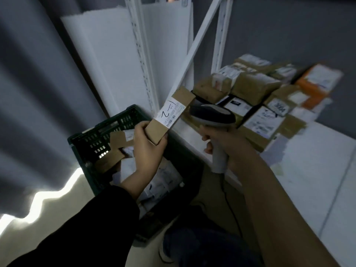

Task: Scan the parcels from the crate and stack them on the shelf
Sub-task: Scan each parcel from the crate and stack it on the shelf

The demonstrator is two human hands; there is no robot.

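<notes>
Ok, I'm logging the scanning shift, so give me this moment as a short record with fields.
left-hand grip: holds slim brown parcel, label up
right-hand grip: holds scanner, head beside the label
crate: dark green, more parcels inside
shelf: white, stacked parcels on it
stage: scanning, held parcel not yet shelved

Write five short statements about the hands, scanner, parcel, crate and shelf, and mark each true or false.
1. The left hand holds a parcel. True.
2. The right hand is empty. False: its fingers grip a scanner.
3. The crate is empty. False: boxes lie in it.
4. A pile of parcels sits on the shelf. True.
5. The held parcel's label shows a barcode. True.
</notes>
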